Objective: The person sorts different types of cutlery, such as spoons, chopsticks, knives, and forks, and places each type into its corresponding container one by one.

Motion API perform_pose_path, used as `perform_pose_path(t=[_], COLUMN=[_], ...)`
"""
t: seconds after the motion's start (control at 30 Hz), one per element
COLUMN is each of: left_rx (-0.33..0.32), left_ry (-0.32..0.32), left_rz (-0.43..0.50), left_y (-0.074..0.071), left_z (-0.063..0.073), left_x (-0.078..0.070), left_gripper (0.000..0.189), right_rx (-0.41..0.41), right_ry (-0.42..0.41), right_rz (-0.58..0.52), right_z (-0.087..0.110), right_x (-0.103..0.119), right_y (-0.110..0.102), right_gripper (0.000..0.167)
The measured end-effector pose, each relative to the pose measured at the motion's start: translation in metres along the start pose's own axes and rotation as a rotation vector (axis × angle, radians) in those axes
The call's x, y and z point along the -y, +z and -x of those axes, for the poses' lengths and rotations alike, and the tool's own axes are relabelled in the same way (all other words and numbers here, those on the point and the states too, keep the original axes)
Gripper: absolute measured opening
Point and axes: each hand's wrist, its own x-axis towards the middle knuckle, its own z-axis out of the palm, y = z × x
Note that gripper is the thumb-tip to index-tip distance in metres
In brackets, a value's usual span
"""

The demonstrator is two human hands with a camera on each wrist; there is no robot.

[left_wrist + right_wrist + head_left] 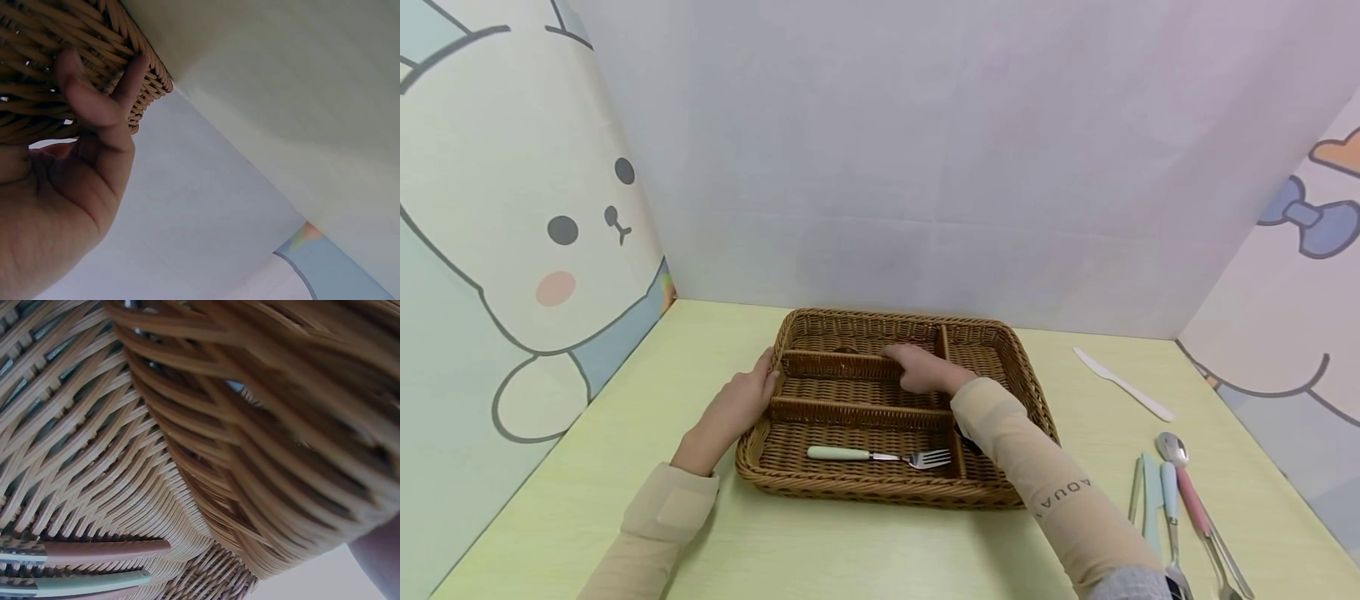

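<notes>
A brown wicker cutlery basket [895, 490] with several compartments stands on the table. My left hand [743, 402] grips its left rim; in the left wrist view the bent fingers [94, 103] lie against the woven wall. My right hand [922, 369] reaches in over the rear divider [820, 364], its fingertips at the divider's top edge and partly hidden; I cannot tell whether it holds anything. A fork [838, 453] with a pale green handle lies in the front compartment. In the right wrist view, a pink handle [106, 551] and a green handle [94, 582] lie side by side inside the basket.
Right of the basket lies a white knife [1122, 383]. Closer to me on that side are a green knife [1152, 504], a blue-handled utensil [1169, 492], a pink-handled utensil [1193, 502] and a metal spoon [1172, 448]. A pale wall [925, 167] rises behind the basket.
</notes>
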Motion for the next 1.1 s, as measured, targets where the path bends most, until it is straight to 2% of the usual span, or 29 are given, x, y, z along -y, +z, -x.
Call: perform_pose_path(t=[0.27,0.43,0.63,0.87,0.97,1.1], left_rx=[-0.011,-0.01,0.001,0.015,0.014,0.013], left_ry=[0.001,0.003,-0.006,-0.015,-0.013,-0.01], left_rz=[-0.013,-0.013,-0.005,-0.002,-0.002,0.0], left_y=[0.0,0.0,-0.001,-0.003,-0.003,-0.003], left_z=[0.0,0.0,0.0,0.0,0.0,0.0], left_x=[0.0,0.0,-0.001,-0.001,-0.002,-0.002], left_gripper=[0.051,0.051,0.052,0.052,0.052,0.052], right_rx=[0.018,-0.012,-0.088,-0.174,-0.23,-0.343], right_ry=[-0.006,-0.043,-0.071,-0.063,-0.047,-0.013], right_rz=[-0.02,-0.006,0.025,0.035,0.046,0.02], right_z=[0.002,0.002,0.006,0.024,0.033,0.046], right_x=[0.001,0.0,-0.001,0.001,-0.003,-0.016], right_y=[-0.001,0.0,-0.002,-0.013,-0.017,-0.026], right_gripper=[0.061,0.056,0.046,0.044,0.043,0.038])
